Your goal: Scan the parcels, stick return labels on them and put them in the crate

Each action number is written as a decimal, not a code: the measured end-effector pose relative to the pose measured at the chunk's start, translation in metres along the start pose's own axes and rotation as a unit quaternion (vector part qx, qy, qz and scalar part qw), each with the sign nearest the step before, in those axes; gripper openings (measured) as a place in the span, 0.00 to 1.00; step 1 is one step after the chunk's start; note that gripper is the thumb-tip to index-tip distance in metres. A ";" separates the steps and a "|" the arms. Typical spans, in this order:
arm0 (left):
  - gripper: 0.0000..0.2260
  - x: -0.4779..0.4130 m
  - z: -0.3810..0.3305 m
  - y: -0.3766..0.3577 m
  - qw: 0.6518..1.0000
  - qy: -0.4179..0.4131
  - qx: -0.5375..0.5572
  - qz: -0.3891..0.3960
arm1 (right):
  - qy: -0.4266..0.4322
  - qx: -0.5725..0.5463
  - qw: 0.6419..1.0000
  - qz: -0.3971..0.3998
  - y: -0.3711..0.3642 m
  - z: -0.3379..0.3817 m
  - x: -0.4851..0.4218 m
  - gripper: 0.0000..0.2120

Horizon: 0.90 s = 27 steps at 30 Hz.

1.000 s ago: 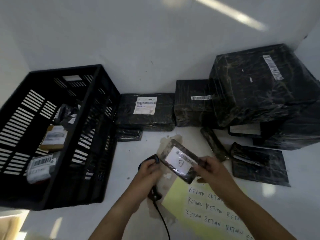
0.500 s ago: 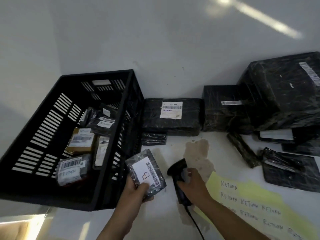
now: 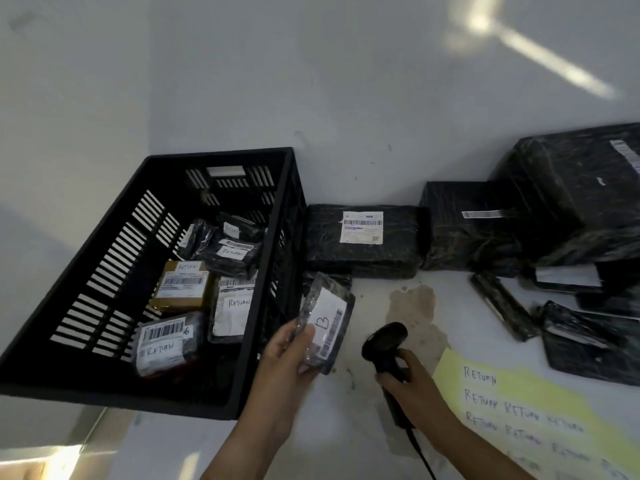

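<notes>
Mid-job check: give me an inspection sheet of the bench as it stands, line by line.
Surface: white table, with a brown stain by the scanner.
Job's things: black crate holds several parcels with RETURN labels; small parcel marked B, no RETURN label seen on it; yellow sheet of RETURN labels; wrapped parcels wait along the wall.
Clutter: nothing seen.
Hands: left hand grips the B parcel beside the crate; right hand grips the barcode scanner.
Cables: scanner cable runs toward the near edge.
Surroundings: white wall, with a streak of reflected light.
</notes>
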<state>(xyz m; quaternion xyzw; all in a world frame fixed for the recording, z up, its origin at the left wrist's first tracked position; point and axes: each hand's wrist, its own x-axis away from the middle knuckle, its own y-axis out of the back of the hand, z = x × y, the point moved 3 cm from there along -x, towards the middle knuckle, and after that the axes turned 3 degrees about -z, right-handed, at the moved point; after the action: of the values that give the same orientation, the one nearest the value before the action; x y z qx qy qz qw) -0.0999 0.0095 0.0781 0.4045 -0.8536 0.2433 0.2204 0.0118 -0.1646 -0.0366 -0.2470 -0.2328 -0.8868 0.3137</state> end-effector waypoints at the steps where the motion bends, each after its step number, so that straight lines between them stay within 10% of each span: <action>1: 0.19 0.000 0.001 -0.001 0.999 0.017 0.041 -0.002 | -0.001 -0.023 1.000 0.007 0.006 0.006 0.013 0.19; 10: 0.14 0.013 0.012 -0.017 0.991 0.063 0.118 -0.022 | 0.080 -0.037 0.996 -0.032 0.052 0.044 0.135 0.11; 20: 0.26 0.033 0.016 -0.056 0.994 0.018 0.108 -0.012 | 0.134 -0.078 0.988 0.004 0.076 0.044 0.194 0.39; 27: 0.27 0.040 0.016 -0.065 0.995 0.013 0.099 -0.012 | 0.174 -0.077 0.981 0.036 0.084 0.057 0.208 0.30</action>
<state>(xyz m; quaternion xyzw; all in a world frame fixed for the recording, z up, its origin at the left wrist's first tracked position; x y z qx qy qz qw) -0.0738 -0.0589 0.1041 0.4317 -0.8174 0.3289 0.1933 -0.0566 -0.2824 0.1501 -0.1204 -0.0971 -0.9196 0.3611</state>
